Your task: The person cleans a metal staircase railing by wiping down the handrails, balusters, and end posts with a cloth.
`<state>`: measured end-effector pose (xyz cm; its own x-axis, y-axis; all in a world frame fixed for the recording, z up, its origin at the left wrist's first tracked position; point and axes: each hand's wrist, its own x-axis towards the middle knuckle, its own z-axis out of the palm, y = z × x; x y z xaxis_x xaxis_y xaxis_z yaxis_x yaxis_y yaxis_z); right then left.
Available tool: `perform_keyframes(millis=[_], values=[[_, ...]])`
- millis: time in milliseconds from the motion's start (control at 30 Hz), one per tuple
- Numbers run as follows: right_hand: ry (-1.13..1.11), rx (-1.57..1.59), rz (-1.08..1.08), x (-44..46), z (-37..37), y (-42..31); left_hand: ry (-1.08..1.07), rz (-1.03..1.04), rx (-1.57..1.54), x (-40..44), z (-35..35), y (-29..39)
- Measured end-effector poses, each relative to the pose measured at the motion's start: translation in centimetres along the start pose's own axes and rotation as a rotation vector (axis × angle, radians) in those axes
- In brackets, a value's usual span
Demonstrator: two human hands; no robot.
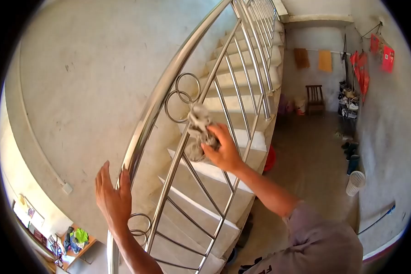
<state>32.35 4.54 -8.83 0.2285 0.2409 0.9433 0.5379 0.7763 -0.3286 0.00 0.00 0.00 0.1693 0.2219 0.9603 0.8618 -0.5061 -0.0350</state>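
Observation:
My right hand (223,148) grips a crumpled grey-beige cloth (199,119) between thumb and fingers. The cloth lies against a slanting metal bar of the stair railing, just below a pair of interlocking metal rings (187,85). My left hand (113,194) rests on the thick, shiny handrail (139,137), lower down. Its fingers are stretched out, with the thumb side on the rail. Behind the bars, the pale concrete stairs (235,102) climb away. A second pair of rings (140,223) shows beside my left forearm.
A wooden chair (315,98) stands at the far wall, near a shoe rack (348,102). Along the right wall are a white basket (355,183) and a stick with a blue end (390,209). A table with clothes (75,239) is at lower left. A red basin (270,159) sits beside the stairs.

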Motion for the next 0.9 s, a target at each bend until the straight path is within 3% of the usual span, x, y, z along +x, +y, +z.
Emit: perform_keyframes(millis=[33,67,100,167,233,300,500,533,567,600,633,700,767,800,833,867,900], values=[[0.03,-0.003,0.048,1.0,0.3,1.3,-0.229,-0.219,0.02,0.1,0.5,-0.4],[0.165,-0.13,-0.121,2.7,0.7,3.6,-0.453,-0.438,0.044,0.2,1.1,-1.0],[0.186,-0.173,-0.043,4.9,-0.5,5.4,-0.37,-0.33,0.175,-0.7,3.2,-1.4],[0.291,-0.268,0.051,10.3,-2.2,7.0,-0.289,-0.311,0.161,-1.2,3.5,-1.0],[0.302,-0.461,-0.061,15.1,-3.2,12.2,-0.254,-0.325,0.178,-1.1,3.6,-0.6],[0.0,-0.413,0.22,16.1,-4.1,14.6,-0.237,-0.325,0.19,-0.9,3.8,-0.4],[-0.097,-0.299,0.403,3.1,-4.4,20.0,-0.173,-0.367,0.248,-1.0,4.5,-0.1],[-0.094,-0.213,0.366,-0.6,-4.8,21.6,-0.299,-0.455,0.251,-0.6,4.0,0.2],[-0.19,-0.16,0.648,-2.6,-5.5,20.9,-0.296,-0.456,0.245,-0.5,4.1,0.2],[-0.245,-0.269,0.673,-3.6,-5.9,20.5,-0.285,-0.449,0.24,-0.6,4.0,0.1],[-0.334,-0.187,0.688,-3.5,-6.7,20.6,-0.27,-0.441,0.236,-0.7,4.0,0.2],[-0.242,-0.101,0.656,-0.8,-5.8,21.6,-0.235,-0.431,0.244,-0.8,4.2,0.2],[-0.084,0.034,0.395,5.9,-4.3,22.4,-0.26,-0.442,0.258,-0.9,4.2,0.1],[-0.077,0.09,0.385,10.0,-4.3,20.6,-0.118,-0.348,0.253,-1.2,4.8,0.0],[-0.071,0.147,0.375,13.0,-4.2,18.2,-0.114,-0.342,0.254,-1.3,4.9,-0.1],[-0.065,0.15,0.373,13.6,-3.3,17.8,-0.128,-0.346,0.26,-1.4,4.8,-0.4],[0.05,-0.088,0.181,14.1,-2.5,17.8,-0.142,-0.352,0.265,-1.4,4.9,-0.5]])
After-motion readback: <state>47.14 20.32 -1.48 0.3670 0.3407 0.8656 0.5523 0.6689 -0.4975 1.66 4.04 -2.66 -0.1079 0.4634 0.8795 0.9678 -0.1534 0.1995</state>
